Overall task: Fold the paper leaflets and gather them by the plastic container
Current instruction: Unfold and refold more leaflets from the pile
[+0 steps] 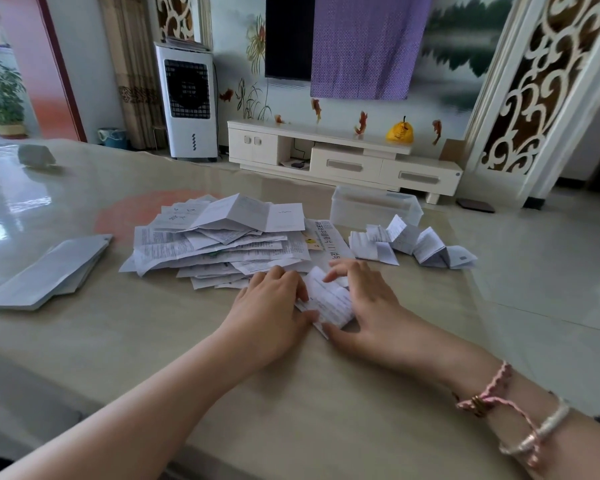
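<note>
Head view: a small printed leaflet lies partly folded on the worktop, just in front of the loose pile of unfolded leaflets. The left hand presses its edge, the grip flat with fingers together; the right hand has its grip spread, fingers on the far side and thumb at the near corner. Folded leaflets sit gathered just before the clear plastic container. A grey booklet lies far left.
</note>
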{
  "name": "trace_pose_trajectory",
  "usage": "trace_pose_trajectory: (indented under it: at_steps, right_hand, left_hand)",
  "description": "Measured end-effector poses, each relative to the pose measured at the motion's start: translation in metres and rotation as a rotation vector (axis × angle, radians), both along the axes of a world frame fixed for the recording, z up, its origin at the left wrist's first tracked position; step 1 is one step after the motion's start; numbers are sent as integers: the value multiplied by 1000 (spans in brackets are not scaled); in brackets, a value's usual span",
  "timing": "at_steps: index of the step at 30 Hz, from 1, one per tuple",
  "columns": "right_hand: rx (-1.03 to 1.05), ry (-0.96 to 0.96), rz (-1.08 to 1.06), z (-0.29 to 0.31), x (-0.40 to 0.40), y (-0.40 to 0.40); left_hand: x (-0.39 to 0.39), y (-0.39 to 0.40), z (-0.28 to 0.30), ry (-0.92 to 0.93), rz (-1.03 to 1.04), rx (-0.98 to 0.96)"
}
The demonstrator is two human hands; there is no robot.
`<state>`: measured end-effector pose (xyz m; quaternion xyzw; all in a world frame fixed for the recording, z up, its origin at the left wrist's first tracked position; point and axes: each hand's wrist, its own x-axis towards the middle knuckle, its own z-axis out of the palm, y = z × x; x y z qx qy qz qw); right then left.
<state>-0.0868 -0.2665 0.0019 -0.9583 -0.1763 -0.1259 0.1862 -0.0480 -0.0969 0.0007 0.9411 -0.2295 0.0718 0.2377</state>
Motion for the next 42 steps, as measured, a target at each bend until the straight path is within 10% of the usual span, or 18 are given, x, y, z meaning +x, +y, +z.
trace_pose_trajectory:
  at_steps: [18,31,42]
  right_hand:
    - [156,100,44,28,-12,-39]
    - [-468,-250,264,14,7,-37]
    - [400,286,98,34,0,-28]
  left_hand:
    - [-4,-3,4,105,30,39]
    - [-7,3,11,215,-21,-17]
    - [-11,5,16,289,-25,-276]
